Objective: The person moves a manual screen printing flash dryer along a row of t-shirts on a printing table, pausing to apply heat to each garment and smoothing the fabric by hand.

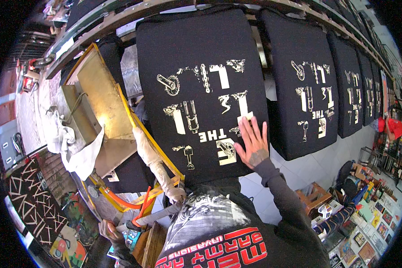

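My right hand [253, 144] lies flat with fingers spread on a black T-shirt [196, 40] stretched over a flat board. The palm rests at the right edge of the shirt's cream print, beside a chain-wheel motif [228, 149]. At the lower left, my left hand [109, 230] is curled around the end of a grey bar [158, 214]; its grip is partly hidden. This bar meets a yellow metal frame [127, 105] that carries a tilted metal panel [98, 105] with a bright warm glow. Beige wrapping [149, 156] runs along the frame's near side.
More printed black shirts [299, 44] on boards stand in a row to the right, along a long rail [317, 18]. White cloth [82, 154] hangs over the panel's left. An orange hose [120, 201] loops below the frame. A wooden stool [315, 196] and clutter stand at lower right.
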Motion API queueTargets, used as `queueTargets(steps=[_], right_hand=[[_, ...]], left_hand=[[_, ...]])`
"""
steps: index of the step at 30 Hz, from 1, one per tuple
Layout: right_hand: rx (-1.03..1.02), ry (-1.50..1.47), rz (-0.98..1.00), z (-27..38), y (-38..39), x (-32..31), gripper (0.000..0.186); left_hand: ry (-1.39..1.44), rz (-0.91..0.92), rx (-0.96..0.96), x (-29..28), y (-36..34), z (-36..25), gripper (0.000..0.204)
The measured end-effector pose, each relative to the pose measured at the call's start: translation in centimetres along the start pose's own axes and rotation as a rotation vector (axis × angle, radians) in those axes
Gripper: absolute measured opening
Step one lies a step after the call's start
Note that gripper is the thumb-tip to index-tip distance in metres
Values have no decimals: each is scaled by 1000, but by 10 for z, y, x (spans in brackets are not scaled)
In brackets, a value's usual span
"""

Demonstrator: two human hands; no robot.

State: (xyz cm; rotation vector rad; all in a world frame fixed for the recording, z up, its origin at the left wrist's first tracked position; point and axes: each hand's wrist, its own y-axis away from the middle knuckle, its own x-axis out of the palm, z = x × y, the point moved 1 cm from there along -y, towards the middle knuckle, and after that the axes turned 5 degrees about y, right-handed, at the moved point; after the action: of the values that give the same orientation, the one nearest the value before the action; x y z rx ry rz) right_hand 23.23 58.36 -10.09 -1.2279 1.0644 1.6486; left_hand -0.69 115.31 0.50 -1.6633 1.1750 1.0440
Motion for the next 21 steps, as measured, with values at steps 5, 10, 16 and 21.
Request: queueTargets(steps=[5,10,16,21], right_hand=[[-94,-105,3,28,47,11,66],[-265,-79,15,39,76,26,65],[-482,-28,79,24,78,32,74],[-515,6,95,11,81,25,73]], left_hand=[[31,15,95,0,-7,0,38],[-12,-65,107,3,3,13,38],[31,-95,84,7,-1,8,40],[46,-128,73,7,2,11,41]])
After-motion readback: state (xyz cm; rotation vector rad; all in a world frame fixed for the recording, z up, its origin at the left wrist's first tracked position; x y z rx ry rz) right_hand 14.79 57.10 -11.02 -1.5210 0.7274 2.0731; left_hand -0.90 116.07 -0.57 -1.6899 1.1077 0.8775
